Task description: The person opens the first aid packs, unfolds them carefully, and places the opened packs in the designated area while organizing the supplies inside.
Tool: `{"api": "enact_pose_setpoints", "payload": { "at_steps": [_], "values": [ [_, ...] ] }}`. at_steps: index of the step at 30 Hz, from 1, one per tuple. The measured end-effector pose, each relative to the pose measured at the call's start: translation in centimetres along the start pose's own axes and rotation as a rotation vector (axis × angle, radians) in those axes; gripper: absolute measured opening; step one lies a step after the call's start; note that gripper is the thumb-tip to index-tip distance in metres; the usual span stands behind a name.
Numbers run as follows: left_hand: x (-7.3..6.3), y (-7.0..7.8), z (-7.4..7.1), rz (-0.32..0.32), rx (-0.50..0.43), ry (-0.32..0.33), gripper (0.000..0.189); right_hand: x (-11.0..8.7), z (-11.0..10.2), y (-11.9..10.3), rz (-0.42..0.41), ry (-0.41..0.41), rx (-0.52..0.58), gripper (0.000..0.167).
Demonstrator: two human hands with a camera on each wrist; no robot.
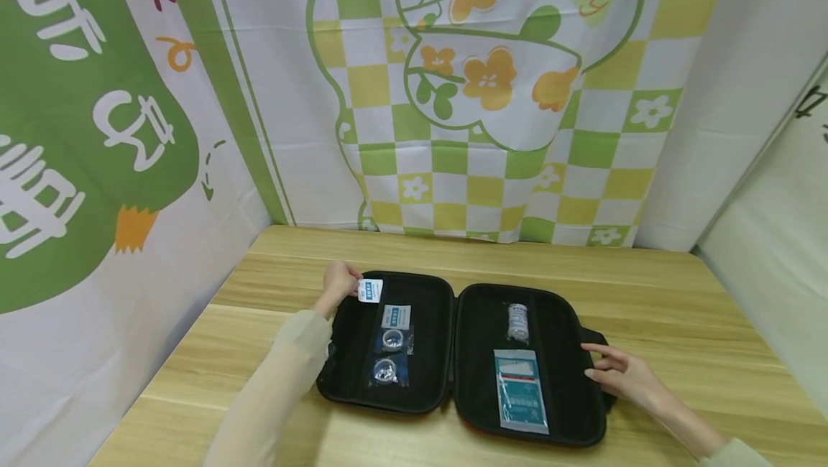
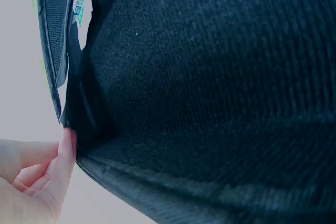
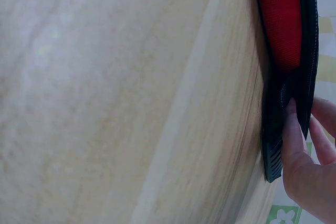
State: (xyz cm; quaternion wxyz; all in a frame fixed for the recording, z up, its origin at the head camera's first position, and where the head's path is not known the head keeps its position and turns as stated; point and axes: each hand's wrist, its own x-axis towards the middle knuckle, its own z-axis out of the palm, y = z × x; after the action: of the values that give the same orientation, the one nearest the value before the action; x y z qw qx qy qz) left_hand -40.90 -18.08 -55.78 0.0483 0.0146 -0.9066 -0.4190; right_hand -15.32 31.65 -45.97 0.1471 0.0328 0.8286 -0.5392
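Observation:
A black-lined case (image 1: 430, 359) lies spread open on the table, its red outer side (image 3: 283, 19) showing in the right wrist view. At the far left corner my left hand (image 1: 339, 281) pinches a small white-and-blue sachet (image 1: 371, 291), the fingertips close against the rim. A similar sachet (image 1: 396, 317) and two wrapped rolls of tape (image 1: 392, 340) lie in the left half. The right half has a wrapped bandage roll (image 1: 518, 322) and a teal packet (image 1: 521, 391). My right hand (image 1: 624, 377) grips the right rim beside the strap, thumb and fingers on opposite sides.
The case stands on a wood-grain table (image 1: 698, 330). Behind it hangs a printed curtain (image 1: 466, 187), with more printed fabric (image 1: 97, 129) along the left and pale fabric at the right.

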Motion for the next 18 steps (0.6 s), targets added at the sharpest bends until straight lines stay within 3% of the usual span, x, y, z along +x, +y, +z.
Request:
{"api": "enact_pose_setpoints", "payload": {
  "at_steps": [5, 6, 7, 9, 12, 14, 16, 18],
  "values": [
    [-4.7, 7.2, -3.4, -0.105, 0.069, -0.042, 0.015, 0.1, 0.1, 0.1, 0.008, 0.008, -0.001, 0.059],
    [-5.2, 8.1, -3.7, -0.13, 0.076, -0.055, 0.015, 0.1, 0.1, 0.1, 0.008, 0.009, 0.003, 0.059],
    [-5.1, 7.8, -3.7, -0.112, 0.058, -0.063, 0.017, 0.1, 0.1, 0.1, 0.007, 0.007, 0.004, 0.06],
    [-3.5, 5.3, -2.3, -0.083, 0.022, -0.071, 0.015, 0.2, 0.0, 0.1, 0.005, 0.006, 0.007, 0.06],
    [1.5, -2.0, 1.8, -0.013, -0.075, -0.092, 0.014, 0.1, 0.0, 0.1, 0.003, 0.003, 0.005, 0.059],
    [5.0, -6.6, 4.6, -0.037, -0.11, -0.118, 0.011, 0.1, 0.0, 0.1, 0.003, 0.001, 0.001, 0.059],
    [7.2, -9.2, 6.5, -0.073, -0.142, -0.128, 0.013, 0.1, 0.0, 0.1, 0.004, 0.0, -0.004, 0.06],
    [8.2, -10.3, 7.4, -0.103, -0.157, -0.147, 0.012, 0.0, 0.0, 0.1, 0.006, 0.0, -0.007, 0.06]
  ]
}}
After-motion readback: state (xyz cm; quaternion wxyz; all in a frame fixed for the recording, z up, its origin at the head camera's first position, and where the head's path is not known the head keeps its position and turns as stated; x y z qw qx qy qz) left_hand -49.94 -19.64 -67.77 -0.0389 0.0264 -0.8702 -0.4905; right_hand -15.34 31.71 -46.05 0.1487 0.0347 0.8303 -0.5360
